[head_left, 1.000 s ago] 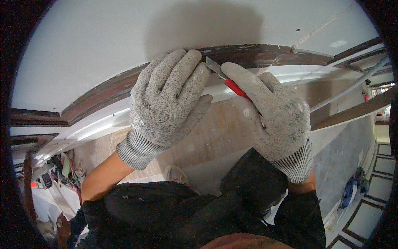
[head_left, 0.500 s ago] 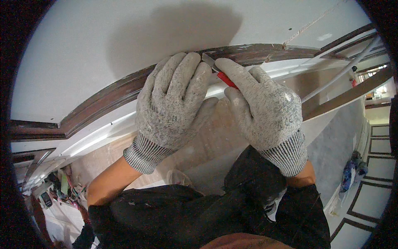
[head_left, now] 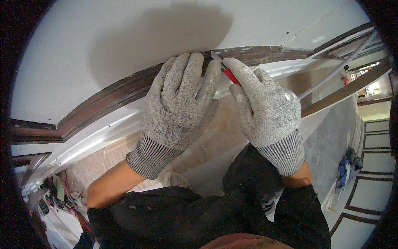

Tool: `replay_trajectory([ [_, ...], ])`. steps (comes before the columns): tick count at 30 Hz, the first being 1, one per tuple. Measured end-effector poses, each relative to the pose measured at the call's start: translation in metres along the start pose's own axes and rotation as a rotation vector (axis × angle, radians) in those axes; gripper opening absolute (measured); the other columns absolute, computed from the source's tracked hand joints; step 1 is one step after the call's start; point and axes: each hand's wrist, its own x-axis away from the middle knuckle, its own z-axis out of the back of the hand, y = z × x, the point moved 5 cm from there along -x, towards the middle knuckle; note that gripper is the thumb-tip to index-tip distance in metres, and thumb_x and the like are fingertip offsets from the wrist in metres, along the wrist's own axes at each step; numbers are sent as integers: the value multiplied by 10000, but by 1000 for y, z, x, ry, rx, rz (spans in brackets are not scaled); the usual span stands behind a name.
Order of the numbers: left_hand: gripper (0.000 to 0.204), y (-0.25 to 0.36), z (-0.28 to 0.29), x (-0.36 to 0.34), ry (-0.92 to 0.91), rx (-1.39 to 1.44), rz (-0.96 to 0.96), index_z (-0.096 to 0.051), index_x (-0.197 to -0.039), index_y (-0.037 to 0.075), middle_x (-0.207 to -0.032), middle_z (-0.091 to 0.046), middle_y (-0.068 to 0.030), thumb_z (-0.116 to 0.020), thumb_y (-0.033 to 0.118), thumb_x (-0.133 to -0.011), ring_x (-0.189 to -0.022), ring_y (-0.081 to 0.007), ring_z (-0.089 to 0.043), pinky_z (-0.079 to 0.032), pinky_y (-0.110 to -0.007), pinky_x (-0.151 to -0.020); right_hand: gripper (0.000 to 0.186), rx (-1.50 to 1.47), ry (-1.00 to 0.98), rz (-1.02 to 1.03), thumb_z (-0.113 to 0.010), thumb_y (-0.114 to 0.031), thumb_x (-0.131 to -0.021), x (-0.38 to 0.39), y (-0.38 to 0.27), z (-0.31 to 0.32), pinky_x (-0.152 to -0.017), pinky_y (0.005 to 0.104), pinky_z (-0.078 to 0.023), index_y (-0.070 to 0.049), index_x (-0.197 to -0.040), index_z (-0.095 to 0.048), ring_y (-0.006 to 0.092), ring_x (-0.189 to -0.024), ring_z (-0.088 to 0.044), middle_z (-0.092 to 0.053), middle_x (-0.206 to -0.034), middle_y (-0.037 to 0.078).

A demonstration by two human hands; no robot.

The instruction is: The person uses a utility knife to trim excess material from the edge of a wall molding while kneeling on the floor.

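Both of my hands wear grey speckled knit gloves with striped cuffs. My left hand [head_left: 178, 97] lies with its fingers stretched out over the dark brown moulding [head_left: 120, 88], fingertips near the panel's edge and the index finger beside the blade. In my right hand [head_left: 269, 106] is a red-handled knife [head_left: 231, 76], pinched between thumb and fingers. Its short metal blade [head_left: 215, 57] points up and left at the moulding, close to the left fingertips. Whether the blade touches the wood or the left glove I cannot tell.
A large white panel [head_left: 103, 41] rises behind the moulding. At the right, a pale pole [head_left: 336, 68] and a long wooden strip [head_left: 336, 97] slant across. Cluttered tools and cables [head_left: 62, 195] lie at lower left. Blue cloth-like items [head_left: 346, 170] lie by the framed panels at right.
My left hand has shifted slightly right along the moulding. The knife has moved slightly right with my right hand, its blade still at the moulding.
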Motion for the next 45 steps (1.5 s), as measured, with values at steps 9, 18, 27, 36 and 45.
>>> replay_trajectory([
  [9, 814, 1, 3, 1, 1, -27, -20, -494, -1467, 147, -1388, -517, -151, -794, 302, -726, -1313, -361, -499, -427, -511, -1109, 438, 34, -51, -12, -584, -223, -990, 2, 1, 4, -727, 470, -567, -155, -1422, -563, 372, -842, -714, -677, -996, 199],
  [18, 807, 5, 4, -1, -14, 9, 0, -499, -1445, 107, -1411, -513, -167, -806, 296, -723, -1333, -366, -490, -407, -524, -1130, 438, 78, -39, -27, -589, -226, -984, 3, 3, 5, -734, 479, -569, -166, -1417, -568, 369, -845, -717, -687, -1021, 200],
  [27, 729, 4, 3, 1, -32, -25, -22, -538, -1353, 42, -1421, -507, -193, -802, 291, -721, -1334, -390, -485, -412, -537, -1125, 473, 65, -42, 3, -609, -194, -965, 4, -3, 7, -744, 476, -571, -180, -1435, -553, 369, -855, -715, -686, -1042, 201],
  [36, 713, 5, 4, -1, -17, -31, -33, -543, -1341, 31, -1414, -506, -201, -800, 291, -728, -1322, -396, -491, -422, -544, -1115, 486, 70, -95, -63, -603, -181, -948, 3, 0, 7, -747, 474, -572, -183, -1431, -559, 384, -865, -710, -683, -1038, 211],
  [45, 696, 5, 3, 1, -7, -63, -28, -563, -1324, 38, -1413, -515, -182, -803, 286, -719, -1324, -386, -495, -429, -534, -1107, 501, 68, -91, -40, -613, -186, -943, 2, -4, 4, -741, 455, -582, -173, -1439, -549, 358, -884, -722, -677, -1008, 206],
])
